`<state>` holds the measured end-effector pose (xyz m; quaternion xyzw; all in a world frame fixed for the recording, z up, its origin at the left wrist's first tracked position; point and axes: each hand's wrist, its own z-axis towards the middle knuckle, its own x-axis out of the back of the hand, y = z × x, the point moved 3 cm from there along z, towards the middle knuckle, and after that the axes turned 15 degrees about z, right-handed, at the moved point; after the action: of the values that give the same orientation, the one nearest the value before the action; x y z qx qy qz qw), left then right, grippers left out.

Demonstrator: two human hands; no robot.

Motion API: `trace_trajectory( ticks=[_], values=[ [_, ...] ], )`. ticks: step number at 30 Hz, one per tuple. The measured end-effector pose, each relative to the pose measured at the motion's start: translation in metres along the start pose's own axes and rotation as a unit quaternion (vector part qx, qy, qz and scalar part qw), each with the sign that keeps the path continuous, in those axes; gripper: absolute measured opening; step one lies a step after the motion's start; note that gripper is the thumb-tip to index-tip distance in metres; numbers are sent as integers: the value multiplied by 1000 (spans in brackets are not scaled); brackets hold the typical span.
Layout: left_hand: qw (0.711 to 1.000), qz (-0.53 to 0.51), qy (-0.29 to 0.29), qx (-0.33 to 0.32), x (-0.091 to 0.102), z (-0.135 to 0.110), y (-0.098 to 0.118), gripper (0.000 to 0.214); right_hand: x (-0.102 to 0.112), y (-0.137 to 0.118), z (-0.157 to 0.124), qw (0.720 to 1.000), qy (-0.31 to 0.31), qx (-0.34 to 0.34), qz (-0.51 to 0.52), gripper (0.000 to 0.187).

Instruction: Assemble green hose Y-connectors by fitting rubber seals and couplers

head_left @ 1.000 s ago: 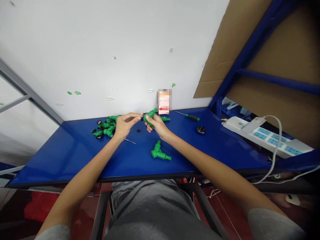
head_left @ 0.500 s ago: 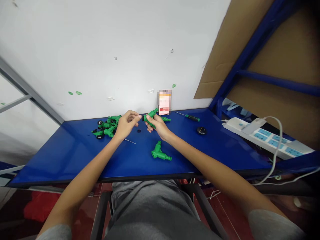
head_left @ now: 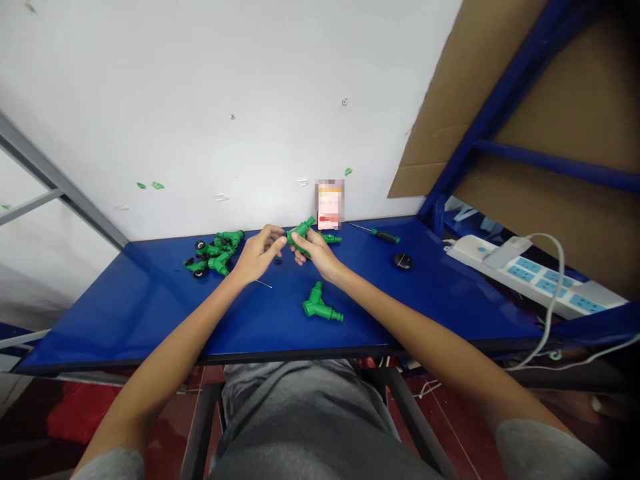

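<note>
My right hand (head_left: 320, 255) is closed around a green plastic Y-shaped hose connector (head_left: 302, 231), the thumb lying on top of it. Fingertips of my left hand (head_left: 260, 255) pinch the connector's left end, where a black part is mostly covered. Just below the hands lies a small black ring (head_left: 279, 262) on the blue table. Nearer the front edge is another green Y-shaped connector (head_left: 320, 305). A thin metal shaft (head_left: 264, 285) sticks out from under my left wrist.
Several green connectors with black ends form a pile (head_left: 220, 253) on the left. A screwdriver (head_left: 386, 236) and a round black object (head_left: 403, 261) lie right of my hands. A blurred pinkish card or screen (head_left: 329, 208) leans against the wall. A white power strip (head_left: 530, 272) stands far right.
My left hand has shifted slightly right, and its fingertips now close over the connector's black end. My right hand and the connector have hardly moved.
</note>
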<state>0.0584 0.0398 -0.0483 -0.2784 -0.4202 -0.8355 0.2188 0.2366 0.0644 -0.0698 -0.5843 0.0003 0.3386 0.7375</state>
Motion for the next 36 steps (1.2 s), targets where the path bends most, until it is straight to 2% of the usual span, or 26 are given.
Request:
trace_trajectory(
  ticks=[2, 5, 7, 10, 15, 19, 24, 28, 32, 36],
  values=[
    [1000, -12, -9, -1, -1, 0, 2, 37, 1, 0, 0, 1000, 2, 0, -4, 56],
    [999, -33, 33, -22, 3, 0, 4, 47, 3, -1, 1, 1000, 12, 1, -3, 57],
    [998, -36, 46, -9, 5, 1, 3, 48, 3, -1, 1, 1000, 16, 0, -4, 56],
    [999, -26, 20, 24, 2, 2, -4, 41, 3, 0, 1, 1000, 11, -1, -6, 56],
    [999, -44, -1, 25, -4, 1, -8, 44, 2, 3, 1, 1000, 11, -12, -9, 59],
    [999, -38, 24, -5, -2, 0, -4, 42, 4, 3, 1, 1000, 9, -27, -6, 56],
    [997, 36, 42, -61, 2, -2, 0, 35, 7, 2, 1, 997, -8, -77, 16, 57],
    [991, 81, 53, -96, 2, -3, 1, 31, 7, 0, 1, 995, -21, -91, 22, 57],
    [986, 118, 44, -111, -1, -3, -1, 27, 8, 1, 2, 994, -17, -102, 23, 55],
    [989, 109, 20, -103, -4, -2, -5, 30, 9, 3, 2, 995, 9, -99, 14, 53]
  ],
)
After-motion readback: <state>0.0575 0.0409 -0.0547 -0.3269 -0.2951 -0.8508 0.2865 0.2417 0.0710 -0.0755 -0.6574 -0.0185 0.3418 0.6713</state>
